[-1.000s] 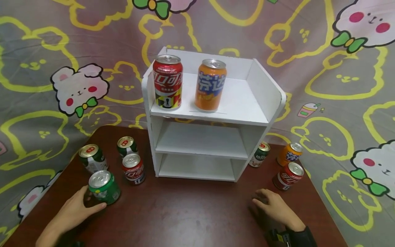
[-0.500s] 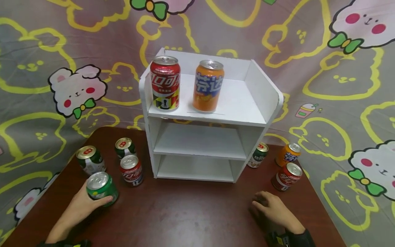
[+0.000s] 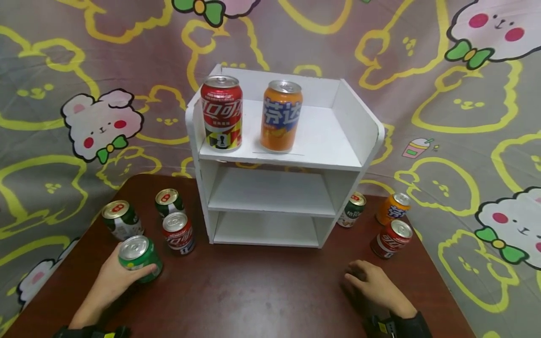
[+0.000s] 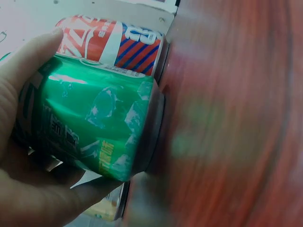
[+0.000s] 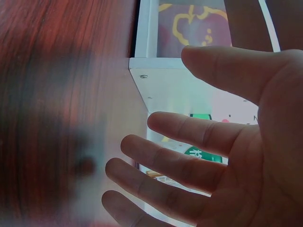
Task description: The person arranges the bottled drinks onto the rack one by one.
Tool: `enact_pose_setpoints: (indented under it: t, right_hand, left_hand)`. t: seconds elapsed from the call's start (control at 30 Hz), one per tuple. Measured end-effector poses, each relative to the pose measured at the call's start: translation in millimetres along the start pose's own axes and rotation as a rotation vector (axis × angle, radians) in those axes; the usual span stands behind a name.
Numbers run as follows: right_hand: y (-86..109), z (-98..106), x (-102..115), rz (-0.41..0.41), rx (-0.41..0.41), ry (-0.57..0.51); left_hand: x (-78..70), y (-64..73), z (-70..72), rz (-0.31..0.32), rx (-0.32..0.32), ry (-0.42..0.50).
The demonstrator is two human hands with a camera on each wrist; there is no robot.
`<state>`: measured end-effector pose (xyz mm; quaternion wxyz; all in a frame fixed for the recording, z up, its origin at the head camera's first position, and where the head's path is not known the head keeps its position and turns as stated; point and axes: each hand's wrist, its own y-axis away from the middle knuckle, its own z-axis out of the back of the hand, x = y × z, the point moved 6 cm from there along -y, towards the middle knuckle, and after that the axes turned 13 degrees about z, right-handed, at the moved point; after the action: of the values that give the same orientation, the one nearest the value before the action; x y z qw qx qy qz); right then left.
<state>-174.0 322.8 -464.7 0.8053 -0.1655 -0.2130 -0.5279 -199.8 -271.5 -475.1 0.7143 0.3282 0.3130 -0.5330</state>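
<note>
Brown tabletop (image 3: 258, 291): near left, your left hand (image 3: 112, 277) grips a green drink can (image 3: 144, 257); your right hand (image 3: 374, 284), fingers spread, holds nothing.

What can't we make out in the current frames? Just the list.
- Left hand, head view: most fingers hidden behind the bright green can.
- Red can, left wrist view: part of its side hidden by the bright green can.
- Dark green can, right wrist view: mostly covered by the right hand.
- Shelf, right wrist view: cut off by the top edge.
</note>
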Motion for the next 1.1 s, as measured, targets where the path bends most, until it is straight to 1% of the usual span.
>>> enact_pose_setpoints:
  t: [0.1, 0.23, 0.37, 0.47, 0.63, 0.83, 0.93, 1.03, 1.1]
  right_hand:
    - [0.7, 0, 0, 0.000, 0.001, 0.006]
    - [1.4, 1, 1, -0.003, 0.001, 0.005]
    - [2.1, 1, 2, 0.000, -0.003, 0.002]
    - [2.4, 1, 4, 0.005, -0.004, 0.001]
    - [2.4, 1, 5, 0.014, -0.003, -0.006]
    - [2.1, 2, 9, 0.037, -0.015, -0.007]
    - [2.4, 3, 10, 0.037, -0.026, -0.007]
    - [2.4, 3, 10, 0.028, -0.026, -0.014]
    - [2.0, 3, 10, 0.032, -0.022, -0.020]
  left_hand:
    - [-3.8, 4.5, -5.2, -0.010, -0.009, -0.009]
    - [-14.3, 10.6, -13.2, -0.044, -0.004, -0.025]
    - [-31.0, 18.5, -17.5, -0.098, -0.008, -0.032]
    - [-47.3, 25.3, -18.3, -0.130, -0.001, -0.037]
    - [-83.8, 35.4, -19.2, -0.200, 0.039, -0.028]
    - [-138.9, 46.3, -24.2, -0.309, 0.112, 0.013]
    - [-164.0, 52.3, -30.5, -0.366, 0.146, 0.050]
    - [-184.7, 57.8, -39.4, -0.404, 0.191, 0.100]
    - [-196.8, 59.7, -45.8, -0.418, 0.222, 0.134]
